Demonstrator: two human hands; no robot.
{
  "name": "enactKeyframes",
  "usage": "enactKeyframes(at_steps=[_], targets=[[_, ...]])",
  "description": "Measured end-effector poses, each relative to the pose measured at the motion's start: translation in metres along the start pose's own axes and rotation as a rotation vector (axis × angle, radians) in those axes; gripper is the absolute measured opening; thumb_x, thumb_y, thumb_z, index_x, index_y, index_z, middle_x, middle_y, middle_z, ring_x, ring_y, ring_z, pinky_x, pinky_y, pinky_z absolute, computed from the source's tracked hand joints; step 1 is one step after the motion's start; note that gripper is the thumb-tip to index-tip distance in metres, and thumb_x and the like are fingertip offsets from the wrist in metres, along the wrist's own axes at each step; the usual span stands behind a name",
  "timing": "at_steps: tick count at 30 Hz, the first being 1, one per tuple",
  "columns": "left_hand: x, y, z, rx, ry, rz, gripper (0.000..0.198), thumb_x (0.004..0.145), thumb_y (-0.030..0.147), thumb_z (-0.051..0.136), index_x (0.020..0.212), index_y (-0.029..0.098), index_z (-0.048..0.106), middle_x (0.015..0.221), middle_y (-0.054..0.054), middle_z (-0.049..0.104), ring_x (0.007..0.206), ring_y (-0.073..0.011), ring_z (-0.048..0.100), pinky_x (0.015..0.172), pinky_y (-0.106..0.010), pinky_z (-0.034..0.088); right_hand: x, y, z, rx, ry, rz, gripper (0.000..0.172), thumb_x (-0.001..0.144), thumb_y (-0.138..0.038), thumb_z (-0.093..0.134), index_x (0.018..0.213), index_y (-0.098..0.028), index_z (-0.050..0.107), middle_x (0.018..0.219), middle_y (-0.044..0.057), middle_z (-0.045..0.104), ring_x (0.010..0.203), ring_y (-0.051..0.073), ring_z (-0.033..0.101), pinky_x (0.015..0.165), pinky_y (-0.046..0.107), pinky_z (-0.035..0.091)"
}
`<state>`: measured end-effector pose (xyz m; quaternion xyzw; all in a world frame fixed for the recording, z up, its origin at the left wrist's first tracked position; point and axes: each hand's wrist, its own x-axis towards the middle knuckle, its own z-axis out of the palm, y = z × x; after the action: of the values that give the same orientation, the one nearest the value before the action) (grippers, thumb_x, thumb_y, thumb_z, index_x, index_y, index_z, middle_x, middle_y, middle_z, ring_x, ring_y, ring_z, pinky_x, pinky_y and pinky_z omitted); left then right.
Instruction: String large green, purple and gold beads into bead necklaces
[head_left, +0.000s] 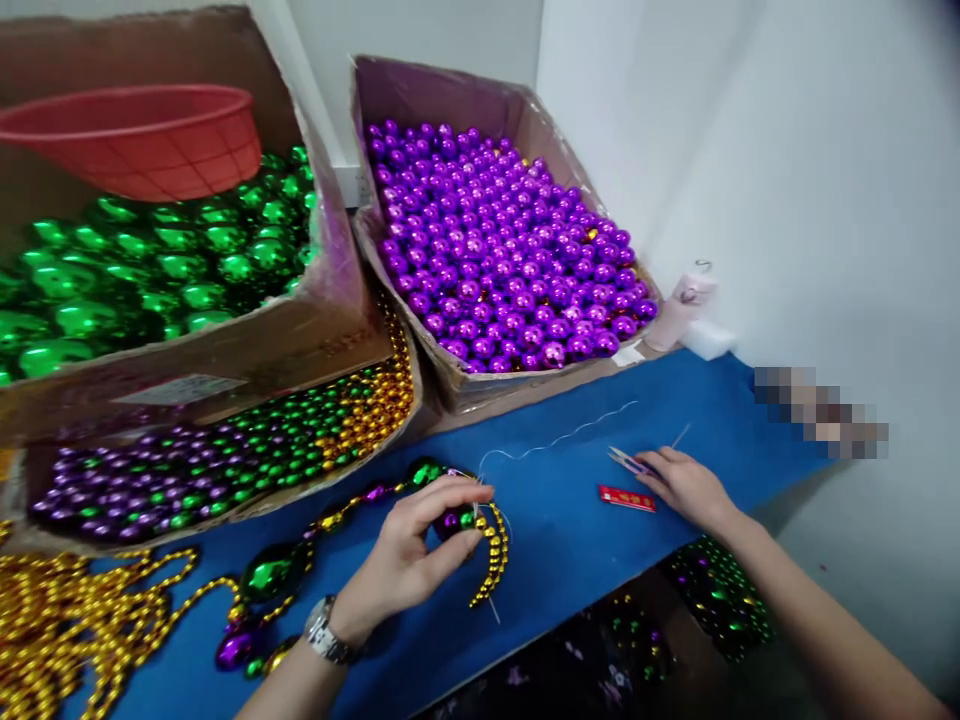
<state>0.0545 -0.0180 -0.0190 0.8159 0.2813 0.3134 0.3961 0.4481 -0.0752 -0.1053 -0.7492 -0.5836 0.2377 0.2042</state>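
Note:
My left hand (416, 550), a watch (327, 632) on its wrist, pinches a bead strand (495, 550) between thumb and fingers. Small gold beads hang from it in a curve, with purple and green beads beside the fingers. A loose white thread (551, 442) runs from there across the blue cloth. Over to the right, my right hand (686, 485) is closed around small thread snips (628, 462), blades pointing left. Part of the snips is hidden under the fingers. A thin needle-like piece (681, 435) sticks up by that hand. Just below the snips lies a red packet (627, 498).
Cardboard boxes stand behind: purple balls (495, 260), green balls (180, 265) with a red basket (142, 140) on top, and smaller mixed beads (247, 450). Gold bead strings (67, 630) pile at left, near a large-bead necklace (274, 572). A thread cone (684, 305) stands by the wall.

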Motion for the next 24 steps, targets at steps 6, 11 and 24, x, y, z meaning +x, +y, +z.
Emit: enactKeyframes(at_steps=[6,11,24], targets=[[-0.001,0.000,0.001,-0.073,-0.006,-0.012,0.044,0.080,0.014,0.064,0.123,0.023,0.057,0.116,-0.011,0.061,0.100,-0.0220,0.058,0.088,-0.036,0.048,-0.012,-0.054,0.025,0.267,-0.194,-0.076,0.040,0.097,-0.043,0.027,0.122,-0.021,0.049,0.090,0.007,0.059,0.072,0.019,0.059,0.066,0.032,0.047],[0.000,0.004,0.001,-0.119,-0.006,-0.010,0.046,0.079,0.014,0.064,0.124,0.023,0.057,0.116,-0.010,0.060,0.092,-0.0196,0.059,0.082,-0.033,0.050,-0.035,-0.136,0.040,0.493,-0.489,-0.216,0.042,0.099,-0.050,0.027,0.115,-0.022,0.055,0.075,-0.001,0.055,0.057,0.010,0.049,0.049,0.020,0.038],[-0.001,0.008,-0.008,-0.089,-0.067,-0.013,0.046,0.080,0.017,0.064,0.125,0.023,0.056,0.115,-0.010,0.061,0.089,-0.0182,0.059,0.085,-0.034,0.048,-0.025,-0.181,0.039,0.509,-0.494,-0.521,0.027,0.096,-0.037,0.044,0.092,-0.019,0.064,0.075,-0.003,0.057,0.069,0.012,0.051,0.063,0.022,0.038]])
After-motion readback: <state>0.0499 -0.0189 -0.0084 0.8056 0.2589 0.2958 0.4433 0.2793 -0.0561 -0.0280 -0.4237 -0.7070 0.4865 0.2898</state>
